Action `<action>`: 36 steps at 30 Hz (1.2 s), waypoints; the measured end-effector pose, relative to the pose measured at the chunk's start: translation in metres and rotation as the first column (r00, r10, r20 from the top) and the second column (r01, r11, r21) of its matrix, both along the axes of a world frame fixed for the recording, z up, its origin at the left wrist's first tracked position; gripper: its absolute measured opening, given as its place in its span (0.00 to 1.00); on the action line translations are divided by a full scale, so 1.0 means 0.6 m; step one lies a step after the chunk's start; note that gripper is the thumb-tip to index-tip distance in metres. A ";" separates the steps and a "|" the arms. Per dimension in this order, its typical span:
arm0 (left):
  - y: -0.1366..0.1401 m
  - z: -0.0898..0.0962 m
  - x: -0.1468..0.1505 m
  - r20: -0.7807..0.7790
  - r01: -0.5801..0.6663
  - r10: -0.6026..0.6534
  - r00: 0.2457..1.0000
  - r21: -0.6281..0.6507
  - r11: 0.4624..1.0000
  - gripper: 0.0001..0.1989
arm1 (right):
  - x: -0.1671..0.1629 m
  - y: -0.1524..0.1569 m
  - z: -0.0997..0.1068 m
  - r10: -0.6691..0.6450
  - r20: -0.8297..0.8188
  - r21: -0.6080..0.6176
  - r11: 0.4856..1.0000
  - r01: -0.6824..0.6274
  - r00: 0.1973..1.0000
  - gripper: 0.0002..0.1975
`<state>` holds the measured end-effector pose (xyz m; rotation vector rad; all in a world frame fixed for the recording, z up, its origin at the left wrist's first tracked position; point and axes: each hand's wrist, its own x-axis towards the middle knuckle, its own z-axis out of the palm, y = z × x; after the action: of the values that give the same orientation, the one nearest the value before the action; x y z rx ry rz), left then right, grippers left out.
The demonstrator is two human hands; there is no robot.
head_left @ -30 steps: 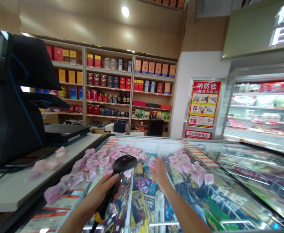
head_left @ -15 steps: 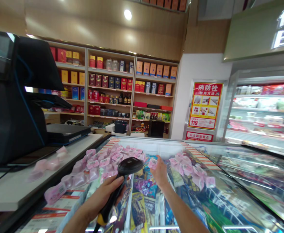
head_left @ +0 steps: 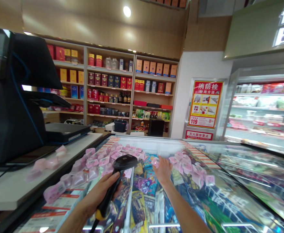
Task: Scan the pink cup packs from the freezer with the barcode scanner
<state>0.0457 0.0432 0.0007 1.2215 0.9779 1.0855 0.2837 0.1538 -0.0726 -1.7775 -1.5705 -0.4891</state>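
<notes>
My left hand point(head_left: 106, 191) is wrapped round the handle of a black barcode scanner point(head_left: 125, 162), its head pointing right. In my right hand point(head_left: 163, 170) is a small pink plastic cup point(head_left: 155, 161) with a printed label, pinched in the fingers. Both hands are above the glass top of a chest freezer point(head_left: 145, 223). Left of the scanner lies a large pile of similar pink cups point(head_left: 105, 160), some showing barcodes. A smaller group of these cups point(head_left: 187, 165) sits just right of my right hand.
A black checkout terminal point(head_left: 13, 97) stands on a white counter point(head_left: 3, 194) at left, with a few pink cups point(head_left: 52, 163) beside it. Colourful packets point(head_left: 138, 207) show through the glass. Shelves of boxes point(head_left: 109, 79) and a lit refrigerated case point(head_left: 260, 113) are behind.
The pink cup in my right hand has moved slightly right, away from the scanner, and its label has tilted. My left hand and the scanner have shifted a little left.
</notes>
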 end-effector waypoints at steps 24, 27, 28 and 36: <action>0.031 -0.017 -0.025 0.064 -0.073 0.074 0.995 -0.018 0.997 0.16 | -0.066 0.069 0.010 0.202 -0.180 -0.144 0.963 -0.229 0.963 0.28; 0.038 -0.017 -0.023 0.079 -0.106 0.107 0.991 -0.019 0.994 0.18 | -0.078 0.093 -0.001 0.184 -0.198 -0.169 0.961 -0.218 0.963 0.30; 0.039 -0.017 -0.022 0.084 -0.109 0.110 0.990 -0.021 0.994 0.18 | -0.077 0.099 -0.005 0.164 -0.210 -0.182 0.962 -0.204 0.964 0.30; 0.049 -0.028 -0.035 0.120 -0.067 0.070 0.990 -0.031 0.997 0.17 | 0.009 0.110 -0.010 0.091 -0.221 -0.223 0.965 -0.141 0.971 0.34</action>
<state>0.0247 0.0729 -0.0158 1.0934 0.9438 1.1830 0.2892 0.2195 -0.0788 -1.8309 -1.6250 -0.0548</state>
